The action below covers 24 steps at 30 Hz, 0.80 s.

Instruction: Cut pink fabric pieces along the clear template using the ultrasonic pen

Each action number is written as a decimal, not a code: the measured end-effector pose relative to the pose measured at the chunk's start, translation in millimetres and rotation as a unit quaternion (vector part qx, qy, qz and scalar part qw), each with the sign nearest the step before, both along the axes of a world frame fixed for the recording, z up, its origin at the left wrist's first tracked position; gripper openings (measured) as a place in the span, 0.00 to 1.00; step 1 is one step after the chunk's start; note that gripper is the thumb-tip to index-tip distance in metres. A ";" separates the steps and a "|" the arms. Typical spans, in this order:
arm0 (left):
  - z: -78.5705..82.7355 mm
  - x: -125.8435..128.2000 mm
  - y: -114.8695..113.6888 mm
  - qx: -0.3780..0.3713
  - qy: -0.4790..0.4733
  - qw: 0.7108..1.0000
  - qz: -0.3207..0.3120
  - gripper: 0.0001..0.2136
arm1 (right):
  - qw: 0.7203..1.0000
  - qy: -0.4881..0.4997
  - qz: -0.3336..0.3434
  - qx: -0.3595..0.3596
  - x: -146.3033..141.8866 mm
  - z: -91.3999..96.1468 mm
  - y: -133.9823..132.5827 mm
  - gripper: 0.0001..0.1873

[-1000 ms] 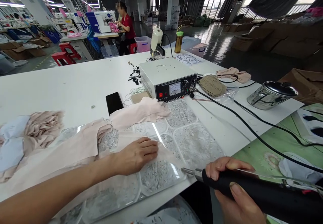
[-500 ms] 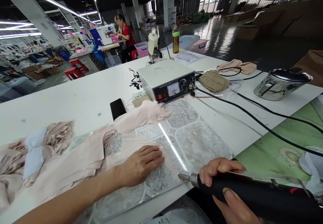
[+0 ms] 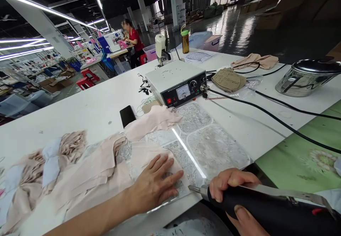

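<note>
My left hand (image 3: 160, 181) lies flat with its fingers spread, over a pale pink fabric piece (image 3: 142, 151) on a clear-topped, grey-patterned board (image 3: 221, 147). In my right hand (image 3: 233, 179) is a thick black handheld cutter (image 3: 269, 206) with a narrow metal tip. That tip points left, by the fabric's edge near the front of the board; whether it touches the cloth I cannot tell. Left of my hand lies a layered stack of pink fabric (image 3: 93, 172). Another pink fabric bundle (image 3: 153, 120) rests at the board's far side.
Behind the board stands a control box (image 3: 176, 83) with a dial and a cable (image 3: 255, 113) running right. A phone (image 3: 127, 116), tied fabric bundles (image 3: 71, 145), brown cloth pieces (image 3: 229, 80), a lidded metal pot (image 3: 306, 78) and a bottle (image 3: 184, 41) are around it. A co-worker (image 3: 134, 39) sits beyond.
My left hand has spread its fingers and slid slightly towards me on the fabric. My right hand still holds the cutter, its tip near the same place. The view has shifted slightly.
</note>
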<state>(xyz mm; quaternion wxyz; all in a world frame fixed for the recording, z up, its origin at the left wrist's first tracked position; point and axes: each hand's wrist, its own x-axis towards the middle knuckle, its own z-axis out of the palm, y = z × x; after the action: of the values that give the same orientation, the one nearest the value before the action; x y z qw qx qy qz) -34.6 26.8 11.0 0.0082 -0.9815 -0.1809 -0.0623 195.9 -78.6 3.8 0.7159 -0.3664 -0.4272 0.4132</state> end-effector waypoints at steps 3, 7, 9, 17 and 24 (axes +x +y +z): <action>-0.3 0.1 -4.3 0.010 0.013 1.000 0.007 0.23 | 1.000 -0.001 -0.001 0.011 -2.0 2.8 0.4 0.06; -0.9 0.9 -3.4 0.022 0.024 0.999 -0.009 0.24 | 1.000 -0.001 -0.020 -0.001 -4.8 11.3 3.5 0.06; -1.1 0.9 -1.9 0.017 0.014 1.000 -0.019 0.24 | 1.000 -0.005 -0.025 0.001 -5.3 14.1 3.7 0.06; 1.2 -2.9 2.0 -0.021 0.015 0.999 -0.022 0.24 | 0.999 -0.016 -0.036 -0.003 -5.4 11.1 5.5 0.07; 4.4 -5.7 3.8 -0.054 0.027 0.997 -0.043 0.26 | 1.000 -0.013 -0.021 0.005 -5.7 13.3 3.2 0.06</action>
<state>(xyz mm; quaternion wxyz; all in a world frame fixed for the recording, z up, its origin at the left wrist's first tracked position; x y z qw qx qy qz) -40.3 30.5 15.4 -0.0430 -0.9886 -0.1417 -0.0265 190.1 -75.4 17.1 0.7204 -0.3771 -0.4307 0.3917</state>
